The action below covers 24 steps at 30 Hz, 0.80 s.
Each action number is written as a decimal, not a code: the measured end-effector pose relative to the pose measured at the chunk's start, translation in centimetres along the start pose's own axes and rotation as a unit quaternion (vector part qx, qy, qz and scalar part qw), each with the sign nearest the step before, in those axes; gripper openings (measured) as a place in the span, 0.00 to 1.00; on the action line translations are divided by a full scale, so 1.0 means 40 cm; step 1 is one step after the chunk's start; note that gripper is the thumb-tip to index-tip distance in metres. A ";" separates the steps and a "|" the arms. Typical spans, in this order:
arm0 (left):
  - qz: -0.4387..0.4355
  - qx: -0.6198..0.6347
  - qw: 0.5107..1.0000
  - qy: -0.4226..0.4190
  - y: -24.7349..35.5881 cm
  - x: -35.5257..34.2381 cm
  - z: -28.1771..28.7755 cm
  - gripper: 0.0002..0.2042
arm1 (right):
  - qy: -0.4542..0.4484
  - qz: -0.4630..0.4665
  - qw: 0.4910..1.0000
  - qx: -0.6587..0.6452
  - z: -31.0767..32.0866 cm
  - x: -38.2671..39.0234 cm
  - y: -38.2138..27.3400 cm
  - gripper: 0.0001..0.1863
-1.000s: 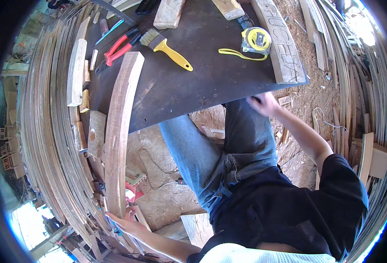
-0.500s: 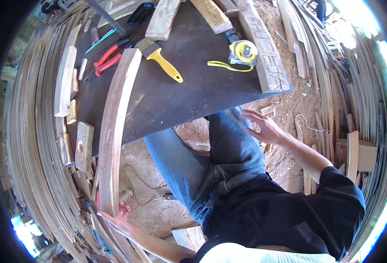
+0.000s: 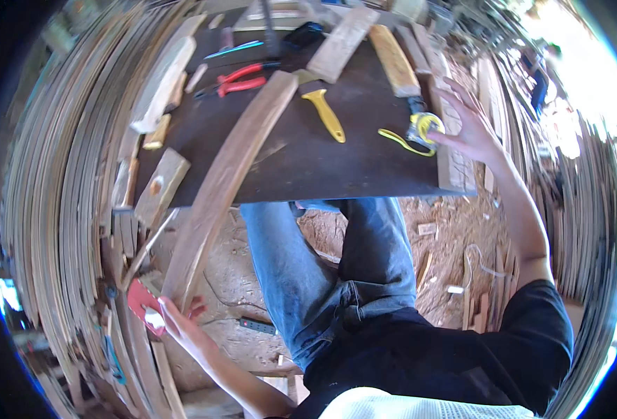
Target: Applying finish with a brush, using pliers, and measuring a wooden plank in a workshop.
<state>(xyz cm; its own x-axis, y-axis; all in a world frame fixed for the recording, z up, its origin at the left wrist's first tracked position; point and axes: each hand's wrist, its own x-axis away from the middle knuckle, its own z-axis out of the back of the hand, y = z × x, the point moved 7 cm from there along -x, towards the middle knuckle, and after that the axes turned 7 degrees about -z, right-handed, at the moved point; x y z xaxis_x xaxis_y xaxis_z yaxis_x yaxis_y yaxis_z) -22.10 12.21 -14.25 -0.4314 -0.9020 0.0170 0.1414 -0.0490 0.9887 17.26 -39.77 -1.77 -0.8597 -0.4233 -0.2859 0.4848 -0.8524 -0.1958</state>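
My left hand [image 3: 185,327] grips the near end of a long, slightly curved wooden plank [image 3: 221,178]. The plank's far end rests over the dark tabletop [image 3: 301,171], while its near end juts past the edge. At the table's right side, my right hand [image 3: 467,126] is open with its fingers spread. Its thumb is over a yellow and clear tape measure [image 3: 425,128], whose yellow strap [image 3: 405,142] trails leftward; whether they touch is unclear. A yellow-handled paintbrush [image 3: 324,115] and red-handled pliers [image 3: 242,78] lie beside the plank's far end.
A thick board [image 3: 455,171] runs along the table's right edge. Wood blocks [image 3: 342,43] lie at the back. A red object [image 3: 144,304] is beside my left hand. Stacked wood strips [image 3: 57,167] line the left side, and a power strip [image 3: 256,326] lies on the floor.
My right hand has moved from over my leg forward to the tape measure. The plank now slants more to the right at its far end, with my left hand still on it. The view has shifted.
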 end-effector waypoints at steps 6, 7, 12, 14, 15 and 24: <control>-0.066 0.088 0.992 0.054 0.083 0.040 0.031 0.26 | -0.072 0.015 0.997 0.011 -0.041 -0.013 -0.025 0.35; -0.145 0.082 0.985 0.054 0.109 0.043 0.041 0.26 | -0.074 0.012 0.997 0.013 -0.038 -0.012 -0.027 0.35; -0.034 0.096 0.985 0.141 -0.018 0.061 0.154 0.26 | -0.076 0.020 0.997 -0.027 -0.045 0.001 -0.046 0.32; -0.032 0.124 0.982 0.141 -0.076 0.071 0.197 0.28 | -0.066 0.036 0.996 -0.038 -0.050 0.009 -0.061 0.34; -0.040 0.164 0.977 0.127 -0.102 0.071 0.209 0.29 | -0.070 0.034 0.996 -0.041 -0.055 0.013 -0.067 0.34; 0.080 0.256 0.932 0.246 -0.209 -0.076 0.261 0.26 | 0.002 0.055 0.998 -0.029 -0.031 0.008 -0.088 0.31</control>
<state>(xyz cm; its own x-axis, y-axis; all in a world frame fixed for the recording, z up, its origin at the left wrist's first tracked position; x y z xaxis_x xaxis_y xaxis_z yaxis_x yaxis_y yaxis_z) -31.26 19.84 -21.01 0.0367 -0.9740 0.2235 -0.3283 0.1995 0.9233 15.49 -36.52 -2.33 -0.8005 -0.5116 -0.3120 0.5843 -0.7821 -0.2167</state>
